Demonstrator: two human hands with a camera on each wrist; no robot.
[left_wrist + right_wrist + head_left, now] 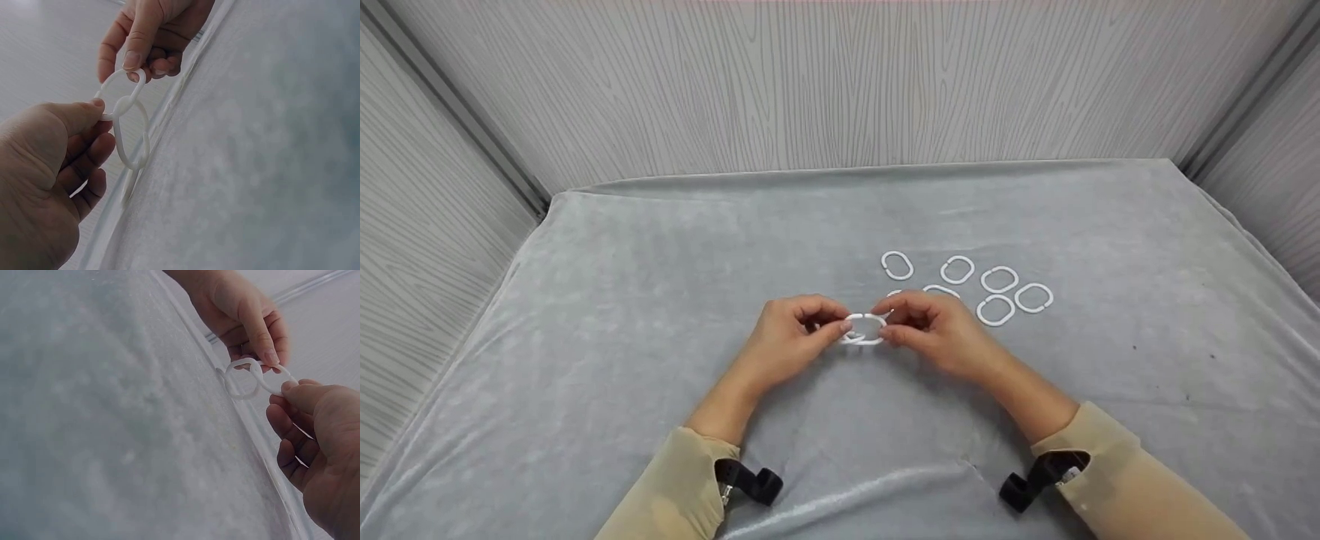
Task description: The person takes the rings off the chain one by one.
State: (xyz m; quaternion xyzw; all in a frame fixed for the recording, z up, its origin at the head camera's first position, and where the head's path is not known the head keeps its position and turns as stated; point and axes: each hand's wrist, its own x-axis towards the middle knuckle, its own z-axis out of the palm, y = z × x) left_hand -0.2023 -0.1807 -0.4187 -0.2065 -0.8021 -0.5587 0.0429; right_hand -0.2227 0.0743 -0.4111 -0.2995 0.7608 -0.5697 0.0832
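Observation:
Both hands pinch one white oval split ring (873, 343) low over the cloth, at opposite ends. My left hand (787, 337) grips its left end between thumb and fingertips. The right hand (949, 334) holds the other end the same way. In the left wrist view a second white ring (119, 140) hangs linked through the held one, and a third ring (130, 185) hangs from that, partly out of sight. From the right wrist the linked ring (229, 382) overlaps the held one below the left fingers.
Several loose white rings (1033, 284) lie flat on the grey cloth (660, 315) beyond and beside the right hand, some partly hidden behind it. Pale wood-grain panels (840, 82) stand at the back and sides. Black wrist mounts (761, 486) sit on both sleeves.

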